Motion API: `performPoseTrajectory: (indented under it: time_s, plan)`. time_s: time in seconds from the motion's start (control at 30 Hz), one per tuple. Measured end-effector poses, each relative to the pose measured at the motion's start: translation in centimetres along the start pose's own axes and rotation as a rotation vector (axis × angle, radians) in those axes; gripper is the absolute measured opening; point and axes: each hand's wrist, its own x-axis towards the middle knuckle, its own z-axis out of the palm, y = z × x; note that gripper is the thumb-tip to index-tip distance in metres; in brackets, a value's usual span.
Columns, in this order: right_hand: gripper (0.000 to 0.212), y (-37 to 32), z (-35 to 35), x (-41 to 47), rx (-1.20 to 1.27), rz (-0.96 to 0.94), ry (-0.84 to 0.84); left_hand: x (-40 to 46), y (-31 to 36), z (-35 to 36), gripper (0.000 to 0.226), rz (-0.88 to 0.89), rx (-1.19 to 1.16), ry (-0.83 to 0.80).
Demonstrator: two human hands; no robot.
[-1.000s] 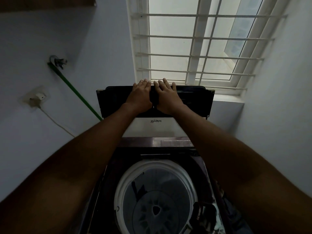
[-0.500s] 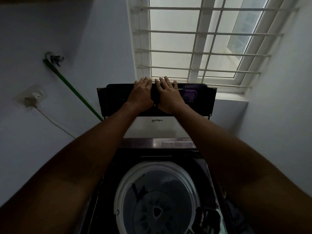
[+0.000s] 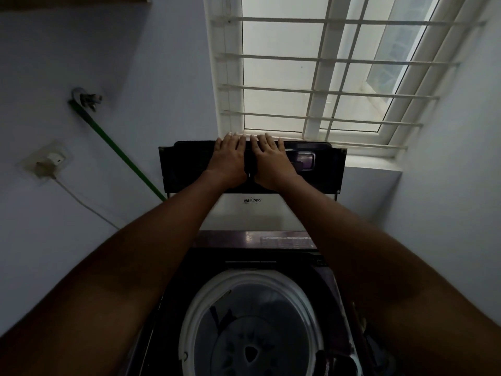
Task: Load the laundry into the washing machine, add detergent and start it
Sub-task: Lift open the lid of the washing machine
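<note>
The top-loading washing machine point(image 3: 271, 238) stands below me with its dark lid point(image 3: 184, 169) raised upright against the window sill. Side by side at the lid's middle, my left hand point(image 3: 229, 158) and my right hand point(image 3: 272, 161) lie flat on its surface, fingers straight and fingertips at its top edge. The drum's white rim point(image 3: 252, 275) is uncovered, and the grey pulsator shows at the bottom. A dark piece of laundry point(image 3: 336, 362) lies at the drum's lower right edge, partly cut off by the frame.
A barred window point(image 3: 325, 77) is right behind the lid. On the left wall a green hose point(image 3: 122, 156) runs down from a tap point(image 3: 86, 99), and a plug with a white cord sits in a socket point(image 3: 50, 161). A wall closes in on the right.
Both hands have stayed on the raised lid. The lid's top edge has come a little closer to the window sill, and my view has shifted slightly.
</note>
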Motion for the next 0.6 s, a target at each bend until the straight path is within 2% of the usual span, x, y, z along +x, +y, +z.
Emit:
performPoseTrajectory:
  time_s: [0.27, 0.37, 0.6]
  plan:
    - [0.085, 0.3, 0.8, 0.4, -0.018, 0.006, 0.027, 0.0, -0.7, 0.9, 0.097, 0.026, 0.043, 0.006]
    - [0.086, 0.1, 0.8, 0.5, -0.029, 0.017, 0.022, -0.2, -0.6, 0.8, 0.101, -0.002, 0.015, -0.039]
    - [0.091, -0.8, 1.3, -1.2, 0.006, 0.039, 0.039, -2.5, -0.9, 0.8, 0.095, 0.007, -0.024, -0.031]
